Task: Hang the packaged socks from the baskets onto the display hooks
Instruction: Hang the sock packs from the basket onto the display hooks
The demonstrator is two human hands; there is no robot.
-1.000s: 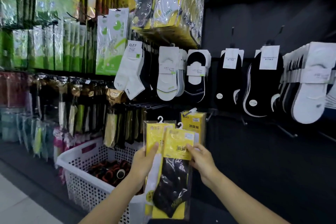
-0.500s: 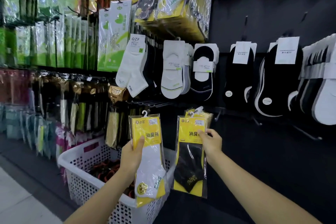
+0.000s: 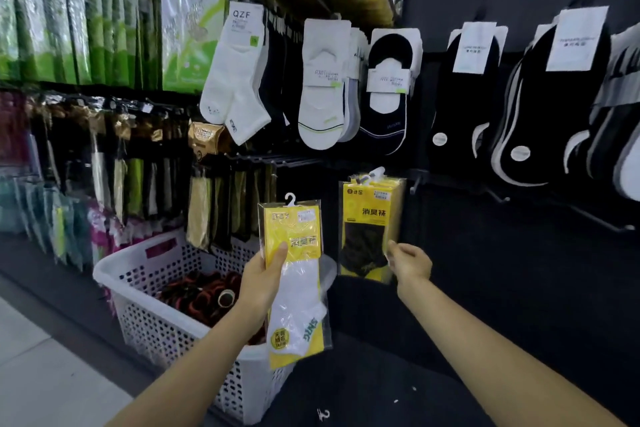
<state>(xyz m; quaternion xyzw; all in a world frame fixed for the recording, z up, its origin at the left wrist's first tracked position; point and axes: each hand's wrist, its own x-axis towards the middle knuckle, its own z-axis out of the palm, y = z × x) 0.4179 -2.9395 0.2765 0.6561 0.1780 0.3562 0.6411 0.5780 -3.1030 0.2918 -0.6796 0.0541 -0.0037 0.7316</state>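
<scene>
Over the basket (image 3: 156, 329), our left hand (image 3: 261, 279) grips a white sock pack (image 3: 299, 291); our right hand (image 3: 410, 262) is loosely curled beside the hung black pack (image 3: 367, 229), probably empty.

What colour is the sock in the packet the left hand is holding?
White sock in a yellow-carded packet, best seen in the head view.

The bare dark wall panel (image 3: 519, 288) in the lower right of the frame is free below the row of black socks (image 3: 460, 107), though bare hooks (image 3: 415, 185) jut out of it. At centre the hung black-sock packs (image 3: 370, 218) fill one hook, the right hand (image 3: 412, 262) at their lower right edge. Left of them the left hand (image 3: 261, 277) and its white-sock pack (image 3: 301, 305) block the gap to the white basket (image 3: 156, 329), which fills the lower left. Above, white socks (image 3: 322, 87) hang close.
</scene>
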